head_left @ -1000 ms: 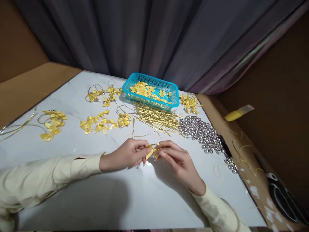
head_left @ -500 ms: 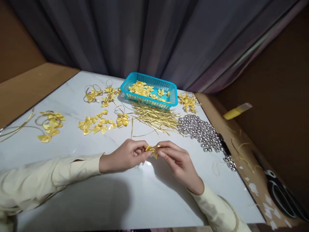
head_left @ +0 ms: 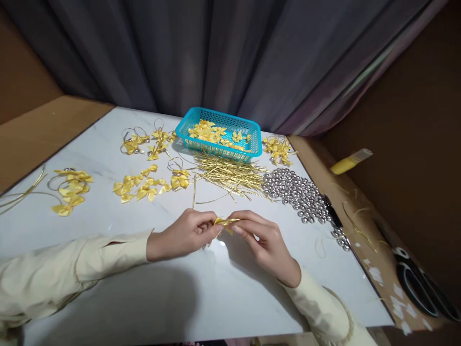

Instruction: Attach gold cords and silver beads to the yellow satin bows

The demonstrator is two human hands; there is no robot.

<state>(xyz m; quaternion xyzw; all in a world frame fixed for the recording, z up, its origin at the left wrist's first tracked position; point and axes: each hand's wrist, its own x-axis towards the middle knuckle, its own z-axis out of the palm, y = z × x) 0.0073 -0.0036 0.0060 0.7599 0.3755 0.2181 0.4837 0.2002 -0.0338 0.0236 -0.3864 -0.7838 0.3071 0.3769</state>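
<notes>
My left hand [head_left: 183, 234] and my right hand [head_left: 264, 242] meet fingertip to fingertip over the white marble table [head_left: 201, 293]. Between them both pinch one small yellow ribbon bow [head_left: 224, 224] with a thin gold cord through it. Just beyond the hands lies a heap of cut gold cords [head_left: 230, 175]. A pile of small silver bells [head_left: 297, 193] spreads to the right of it. Behind the cords stands a turquoise plastic basket [head_left: 219, 150] holding loose yellow bows.
Finished bows with cord loops lie in groups at the left [head_left: 70, 190], mid-left [head_left: 144, 185] and back [head_left: 147, 142]. More bows [head_left: 277, 149] sit right of the basket. Black scissors [head_left: 419, 283] and a yellow tube [head_left: 347, 163] lie on the brown board at right.
The hands stay together on the bow; the fingers have turned it so it lies flatter between the fingertips. The view has shifted slightly right.
</notes>
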